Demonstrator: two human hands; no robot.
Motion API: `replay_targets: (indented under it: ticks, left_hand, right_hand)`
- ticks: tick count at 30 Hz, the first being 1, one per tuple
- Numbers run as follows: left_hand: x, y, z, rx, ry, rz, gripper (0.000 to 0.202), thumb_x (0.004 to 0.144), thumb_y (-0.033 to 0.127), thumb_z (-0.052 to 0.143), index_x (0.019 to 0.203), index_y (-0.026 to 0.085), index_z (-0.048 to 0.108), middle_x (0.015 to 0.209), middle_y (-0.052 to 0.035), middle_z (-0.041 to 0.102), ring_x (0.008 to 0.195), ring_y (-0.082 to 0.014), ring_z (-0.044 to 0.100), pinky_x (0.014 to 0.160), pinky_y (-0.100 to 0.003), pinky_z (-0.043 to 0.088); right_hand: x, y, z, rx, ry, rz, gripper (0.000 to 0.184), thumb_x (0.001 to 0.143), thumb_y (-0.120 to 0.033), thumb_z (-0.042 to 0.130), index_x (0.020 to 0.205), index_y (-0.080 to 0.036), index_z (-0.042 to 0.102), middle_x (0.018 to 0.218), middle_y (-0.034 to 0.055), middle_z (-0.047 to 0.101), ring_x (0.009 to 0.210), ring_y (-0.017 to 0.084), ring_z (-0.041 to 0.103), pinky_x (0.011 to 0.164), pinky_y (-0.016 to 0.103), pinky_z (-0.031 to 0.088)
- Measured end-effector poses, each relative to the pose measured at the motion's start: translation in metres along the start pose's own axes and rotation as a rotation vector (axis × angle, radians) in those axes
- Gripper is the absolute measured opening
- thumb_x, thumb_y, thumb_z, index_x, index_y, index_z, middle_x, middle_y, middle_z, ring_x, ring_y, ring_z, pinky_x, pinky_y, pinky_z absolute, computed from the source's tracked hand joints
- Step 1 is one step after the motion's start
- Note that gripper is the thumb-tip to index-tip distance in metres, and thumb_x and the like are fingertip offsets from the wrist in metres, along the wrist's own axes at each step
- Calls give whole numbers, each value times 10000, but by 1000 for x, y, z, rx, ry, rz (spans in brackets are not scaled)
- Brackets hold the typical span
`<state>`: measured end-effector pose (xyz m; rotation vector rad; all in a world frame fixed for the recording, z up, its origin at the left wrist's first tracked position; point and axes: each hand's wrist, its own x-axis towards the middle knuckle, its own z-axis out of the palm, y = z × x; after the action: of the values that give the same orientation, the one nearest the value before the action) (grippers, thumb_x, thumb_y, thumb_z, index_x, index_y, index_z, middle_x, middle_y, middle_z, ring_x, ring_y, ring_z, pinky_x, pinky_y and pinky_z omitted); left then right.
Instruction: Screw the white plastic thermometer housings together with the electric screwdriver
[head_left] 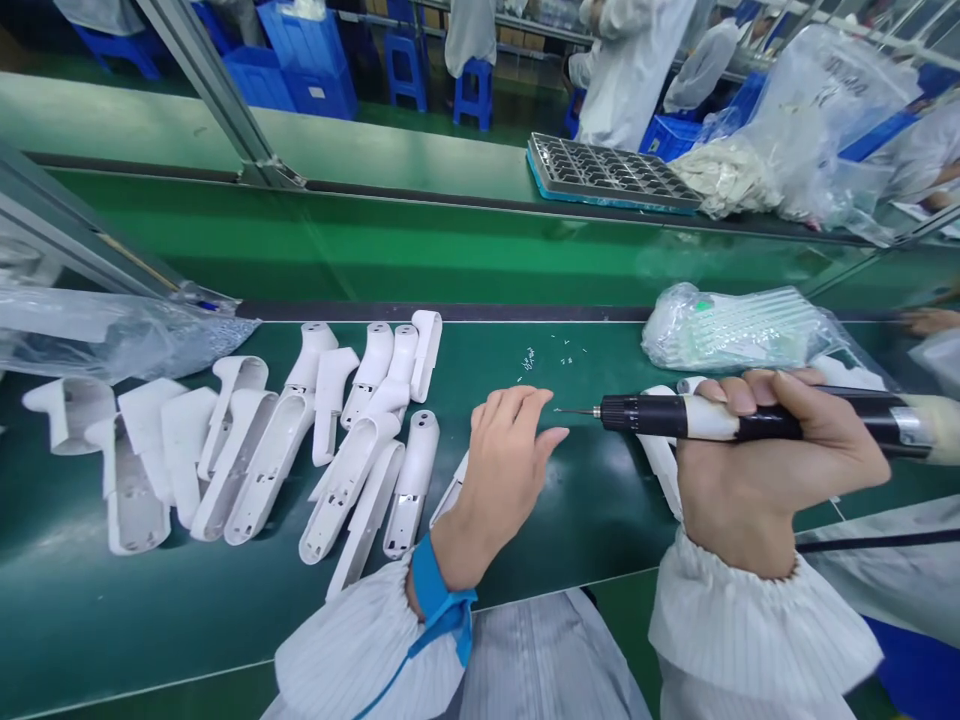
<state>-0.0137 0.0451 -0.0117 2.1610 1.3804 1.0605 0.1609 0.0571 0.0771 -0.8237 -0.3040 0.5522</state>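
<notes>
My right hand [757, 470] is wrapped round a black and white electric screwdriver [720, 418], held level with its bit pointing left. My left hand [506, 465] hovers over the green mat with fingers pinched near the bit's tip; what they hold, if anything, is too small to make out. A white plastic housing shell [454, 485] lies partly hidden under my left hand, and another white shell [660, 455] lies beneath the screwdriver. Tiny screws [544, 358] are scattered on the mat just beyond my left hand.
Several white housing shells [262, 450] lie in rows at the left. Clear plastic bags sit at the far left [112, 335] and at the right [739, 328]. Behind a conveyor belt [450, 250] stand a grey parts tray [611, 172] and people in white coats.
</notes>
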Motion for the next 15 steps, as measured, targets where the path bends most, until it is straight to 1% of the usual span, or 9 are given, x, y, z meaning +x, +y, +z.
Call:
replay_targets:
  ticks: [2, 4, 5, 12, 15]
  left_hand:
    - [1, 0, -3, -20, -14, 36, 91, 1044, 204, 628, 1106, 181, 691, 1092, -40, 754, 1035, -219, 654, 889, -374, 419]
    - [1, 1, -7, -36, -13, 59, 158, 1067, 182, 580, 972, 193, 705, 981, -5, 763, 949, -191, 659, 878, -372, 397]
    - [0, 1, -9, -44, -13, 67, 189, 1073, 178, 569, 945, 195, 708, 966, 1, 766, 940, -184, 661, 890, -374, 391]
    - [1, -4, -18, -107, -29, 116, 209, 1063, 196, 610, 899, 212, 739, 957, 21, 794, 937, -169, 685, 960, -395, 357]
    - [3, -7, -21, -168, -92, 107, 203, 1051, 176, 626, 892, 220, 743, 950, 31, 798, 930, -166, 686, 970, -397, 363]
  right_hand:
    - [-5, -4, -4, -18, -4, 9, 266, 563, -147, 569, 782, -204, 428, 656, -48, 247, 504, 77, 328, 493, 224, 370]
    - [-9, -7, -8, -30, 1, 3, 272, 564, -163, 586, 792, -202, 441, 658, -46, 263, 503, 78, 340, 493, 228, 379]
    - [-10, -7, -10, -33, 1, 0, 277, 561, -168, 592, 797, -201, 449, 659, -47, 265, 501, 76, 340, 492, 228, 380]
    - [-18, -10, -13, -29, -34, 19, 245, 578, -149, 578, 797, -197, 480, 654, -54, 240, 505, 73, 333, 496, 218, 390]
    - [-20, -9, -15, -24, -31, 31, 253, 569, -141, 566, 798, -194, 472, 651, -57, 228, 508, 68, 320, 499, 205, 385]
